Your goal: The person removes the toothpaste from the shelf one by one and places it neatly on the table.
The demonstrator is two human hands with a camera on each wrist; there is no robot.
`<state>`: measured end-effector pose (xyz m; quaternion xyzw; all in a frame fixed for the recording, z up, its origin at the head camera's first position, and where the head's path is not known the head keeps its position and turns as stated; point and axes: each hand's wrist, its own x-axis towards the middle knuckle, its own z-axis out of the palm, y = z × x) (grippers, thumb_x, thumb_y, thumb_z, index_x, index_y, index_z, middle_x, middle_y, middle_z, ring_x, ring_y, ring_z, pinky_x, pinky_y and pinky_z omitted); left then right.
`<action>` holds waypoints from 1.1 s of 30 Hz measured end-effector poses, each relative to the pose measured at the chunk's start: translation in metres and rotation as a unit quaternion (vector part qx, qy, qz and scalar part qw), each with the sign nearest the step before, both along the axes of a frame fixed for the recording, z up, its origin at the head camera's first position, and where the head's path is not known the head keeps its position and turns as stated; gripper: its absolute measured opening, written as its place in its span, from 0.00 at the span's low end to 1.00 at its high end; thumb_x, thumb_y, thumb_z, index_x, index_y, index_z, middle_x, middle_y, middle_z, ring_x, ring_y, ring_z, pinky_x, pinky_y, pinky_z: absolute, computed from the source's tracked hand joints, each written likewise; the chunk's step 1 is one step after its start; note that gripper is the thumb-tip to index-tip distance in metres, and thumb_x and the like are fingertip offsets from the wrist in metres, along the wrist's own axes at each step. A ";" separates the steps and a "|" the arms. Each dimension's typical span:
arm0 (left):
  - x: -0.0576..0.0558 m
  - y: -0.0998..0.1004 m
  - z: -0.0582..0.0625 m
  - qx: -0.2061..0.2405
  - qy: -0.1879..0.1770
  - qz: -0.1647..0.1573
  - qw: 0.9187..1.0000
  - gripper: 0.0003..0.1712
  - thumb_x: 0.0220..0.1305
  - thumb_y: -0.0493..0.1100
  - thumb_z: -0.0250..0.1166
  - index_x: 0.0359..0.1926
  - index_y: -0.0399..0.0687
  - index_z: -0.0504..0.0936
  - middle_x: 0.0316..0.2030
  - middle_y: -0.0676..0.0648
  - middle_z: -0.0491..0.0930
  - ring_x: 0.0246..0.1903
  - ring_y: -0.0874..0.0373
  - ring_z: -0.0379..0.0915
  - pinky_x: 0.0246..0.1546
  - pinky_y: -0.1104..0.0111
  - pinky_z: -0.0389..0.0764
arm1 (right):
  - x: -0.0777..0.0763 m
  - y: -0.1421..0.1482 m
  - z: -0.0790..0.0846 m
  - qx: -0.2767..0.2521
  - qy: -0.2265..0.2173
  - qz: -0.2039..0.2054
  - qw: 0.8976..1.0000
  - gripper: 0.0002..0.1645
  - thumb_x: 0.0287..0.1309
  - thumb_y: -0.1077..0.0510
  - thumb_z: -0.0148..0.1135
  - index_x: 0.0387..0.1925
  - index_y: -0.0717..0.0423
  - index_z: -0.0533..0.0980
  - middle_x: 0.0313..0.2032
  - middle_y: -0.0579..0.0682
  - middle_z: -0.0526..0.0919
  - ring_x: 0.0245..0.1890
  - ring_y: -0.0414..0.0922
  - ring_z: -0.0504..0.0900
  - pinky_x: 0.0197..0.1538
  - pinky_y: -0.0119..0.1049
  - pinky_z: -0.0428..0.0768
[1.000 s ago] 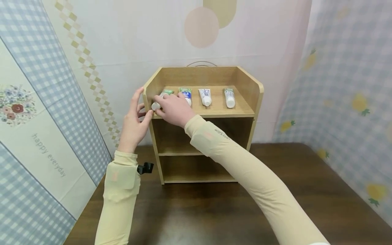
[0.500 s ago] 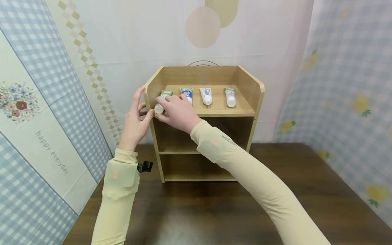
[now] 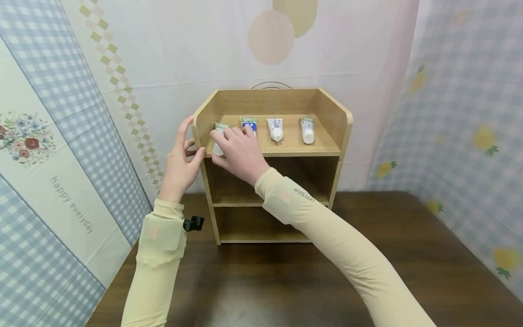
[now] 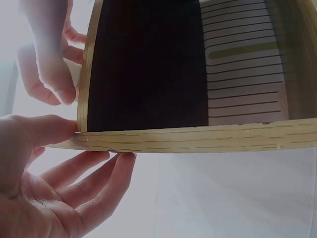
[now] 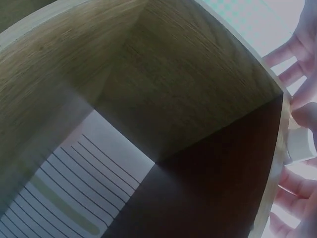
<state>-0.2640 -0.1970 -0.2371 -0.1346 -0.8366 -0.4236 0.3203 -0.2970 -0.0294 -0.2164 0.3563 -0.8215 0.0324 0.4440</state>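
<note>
A small wooden shelf unit point(image 3: 267, 102) stands on the table, with a row of several squeeze tubes on its top board. My right hand point(image 3: 242, 153) pinches the leftmost tube point(image 3: 220, 129), a white one with a green end, close to the board's front edge. Its white cap point(image 5: 300, 145) shows between the fingers in the right wrist view. With the thumb at the front edge and fingers along the outside, my left hand point(image 3: 179, 165) grips the unit's left side panel. Partly behind my right hand lies a blue-and-green tube point(image 3: 249, 122).
Farther right on the top board lie a white tube point(image 3: 275, 129) and a white tube with a greenish end point(image 3: 307, 130). Raised panels border the board at the back and sides. Beneath are two lower compartments. The brown table point(image 3: 261, 281) extends in front; patterned cloth point(image 3: 445, 113) hangs around.
My right hand has shifted slightly right with the leftmost tube, which has moved away from the left panel and turned from slanted to nearly straight. The left hand stays in place.
</note>
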 end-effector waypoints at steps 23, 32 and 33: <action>-0.003 0.008 -0.005 -0.002 -0.006 0.025 1.000 0.40 0.69 0.40 0.52 0.73 0.78 0.46 0.58 0.33 0.77 0.50 0.35 0.79 0.47 0.47 0.80 | 0.004 0.008 -0.013 -0.027 0.112 -0.046 0.992 0.14 0.59 0.49 0.56 0.41 0.49 0.81 0.29 0.46 0.84 0.34 0.45 0.80 0.41 0.39 0.69; -0.001 0.008 -0.005 -0.001 -0.002 0.031 1.000 0.41 0.70 0.40 0.52 0.73 0.80 0.46 0.58 0.34 0.77 0.50 0.36 0.79 0.46 0.46 0.80 | 0.023 0.023 -0.013 -0.049 0.071 -0.008 0.996 0.17 0.58 0.52 0.62 0.47 0.53 0.82 0.30 0.48 0.87 0.28 0.44 0.81 0.33 0.34 0.75; -0.001 0.008 -0.005 -0.002 -0.003 0.033 0.999 0.41 0.70 0.41 0.52 0.73 0.80 0.46 0.58 0.34 0.77 0.51 0.36 0.79 0.47 0.46 0.80 | 0.024 0.025 -0.014 -0.054 0.069 -0.004 0.996 0.17 0.57 0.53 0.62 0.47 0.54 0.82 0.30 0.48 0.87 0.27 0.44 0.81 0.33 0.34 0.76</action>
